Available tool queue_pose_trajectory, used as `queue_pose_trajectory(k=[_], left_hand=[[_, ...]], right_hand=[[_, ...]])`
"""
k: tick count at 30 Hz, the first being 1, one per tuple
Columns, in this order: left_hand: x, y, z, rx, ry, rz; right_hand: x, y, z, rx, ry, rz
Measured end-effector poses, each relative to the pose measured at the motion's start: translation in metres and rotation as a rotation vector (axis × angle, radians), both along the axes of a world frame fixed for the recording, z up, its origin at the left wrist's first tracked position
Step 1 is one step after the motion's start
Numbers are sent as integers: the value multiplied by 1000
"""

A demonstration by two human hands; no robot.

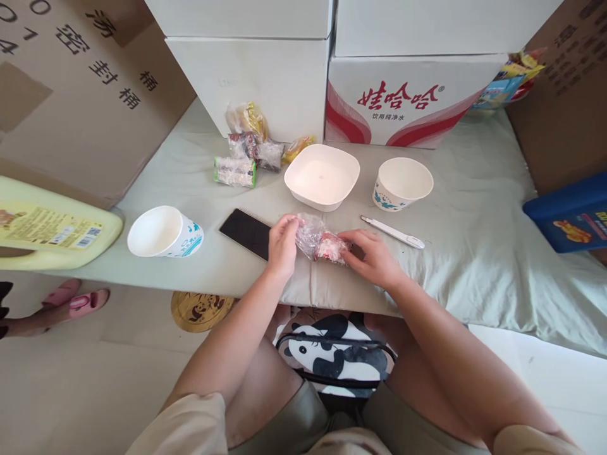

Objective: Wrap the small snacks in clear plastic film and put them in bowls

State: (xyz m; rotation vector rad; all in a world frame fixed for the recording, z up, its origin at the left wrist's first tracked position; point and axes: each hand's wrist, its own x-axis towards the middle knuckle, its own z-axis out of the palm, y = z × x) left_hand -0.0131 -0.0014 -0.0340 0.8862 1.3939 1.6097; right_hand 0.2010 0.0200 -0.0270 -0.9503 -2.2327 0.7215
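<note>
Near the front edge of the cloth-covered surface, my left hand [283, 243] pinches a crinkled clear plastic wrapper [309, 235]. Joined to it or touching it is a small red-and-white snack packet [332, 247], gripped at its right side by the fingers of my right hand [372, 254]. I cannot tell whether wrapper and packet are one piece. A dark phone [245, 232] lies flat, partly behind my left hand. Just beyond my hands stands a white square bowl [322, 177]. A white utility knife [393, 232] rests to the right of them.
Paper cups stand at left [161, 232] and right [403, 180]. Several wrapped snacks [236, 172] lie before the white boxes [265, 82]. A yellow jug [52, 227] is far left, a blue container [569, 215] far right. Another person's sandalled feet [76, 303] show at lower left.
</note>
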Motion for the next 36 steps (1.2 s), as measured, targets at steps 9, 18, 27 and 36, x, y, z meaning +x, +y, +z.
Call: queue_pose_trajectory(k=[9,18,27,36], left_hand=[[-26,3,5,-67,76,171],[-41,-1,13,-12,94,379],[-33,-8,10,97,927,-246],[-24,-25,33,403,929,-75]], right_hand=[[1,1,5,-67,42,-99],[22,4,-3,-73,102,-412],[24,4,6,-7,113,-397],[31,-12,25,346,-152,-426]])
